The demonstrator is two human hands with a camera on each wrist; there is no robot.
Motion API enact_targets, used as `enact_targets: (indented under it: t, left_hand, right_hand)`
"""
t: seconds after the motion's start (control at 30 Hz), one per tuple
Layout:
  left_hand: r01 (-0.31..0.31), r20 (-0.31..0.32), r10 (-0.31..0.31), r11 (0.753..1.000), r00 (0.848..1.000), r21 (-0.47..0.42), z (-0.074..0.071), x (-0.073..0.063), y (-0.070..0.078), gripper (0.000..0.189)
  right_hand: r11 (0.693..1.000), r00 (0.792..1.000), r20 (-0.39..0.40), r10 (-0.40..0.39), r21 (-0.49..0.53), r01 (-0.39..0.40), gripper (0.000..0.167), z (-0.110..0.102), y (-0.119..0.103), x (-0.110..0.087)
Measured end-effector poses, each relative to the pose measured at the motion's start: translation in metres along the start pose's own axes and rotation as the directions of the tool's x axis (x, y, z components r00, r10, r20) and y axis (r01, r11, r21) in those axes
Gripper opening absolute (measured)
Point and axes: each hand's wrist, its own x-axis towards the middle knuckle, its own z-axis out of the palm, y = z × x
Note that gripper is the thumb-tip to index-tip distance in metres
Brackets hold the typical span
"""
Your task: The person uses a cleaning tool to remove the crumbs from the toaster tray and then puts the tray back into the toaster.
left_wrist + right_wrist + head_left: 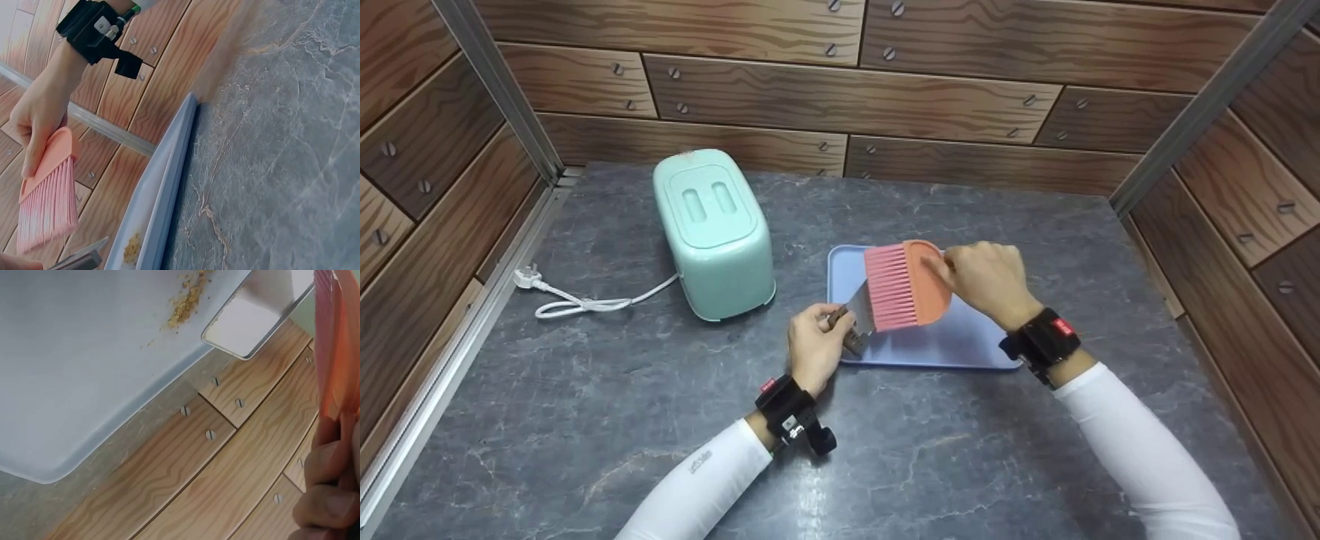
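Observation:
My left hand [814, 341] grips the brown handle of a metal scraper [860, 309], its flat blade tilted over the left part of a blue tray [967, 341]. In my right hand [990, 277] is an orange hand brush [931, 292] with pink bristles, the thumb lying along its back. The bristles overlap the scraper blade in the head view and hang above the tray. Yellowish crumbs [185, 306] lie in a small heap on the tray, close to the blade in the right wrist view; the brush hides them in the head view.
A mint-green toaster [727, 255], covered on top, stands left of the tray. Its white cord [600, 305] and plug [526, 277] lie on the grey marbled table [697, 420]. Wood-patterned panels [840, 97] enclose the back and sides.

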Motion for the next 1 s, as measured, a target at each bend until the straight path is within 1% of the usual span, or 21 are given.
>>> enact_targets:
  t: [0.1,0.3,0.43,0.67,1.0]
  left_hand:
    - [0.012,0.009,-0.012,1.000,1.000,-0.007,0.000,0.000,0.000,0.016]
    - [0.028,0.014,-0.028,0.999,1.000,-0.017,-0.001,0.000,0.001,0.016]
    - [0.024,0.016,-0.024,1.000,1.000,-0.010,-0.001,0.000,0.001,0.017]
    - [0.005,0.024,-0.005,1.000,1.000,0.004,-0.002,0.000,0.002,0.017]
    - [-0.004,0.005,0.004,1.000,1.000,-0.003,0.000,0.000,0.002,0.017]
  right_hand:
    - [1.000,1.000,0.002,-0.029,-0.010,0.029,0.059,0.003,-0.006,0.004]
    - [0.995,0.996,-0.039,-0.078,-0.058,0.076,0.059,0.010,-0.014,0.007]
    - [0.992,0.994,-0.056,-0.096,-0.087,0.091,0.058,0.013,-0.016,0.006]
    - [0.993,0.995,-0.063,-0.072,-0.102,0.066,0.060,0.019,-0.011,0.004]
    - [0.983,0.987,-0.119,-0.108,-0.158,0.089,0.061,0.026,0.002,0.005]
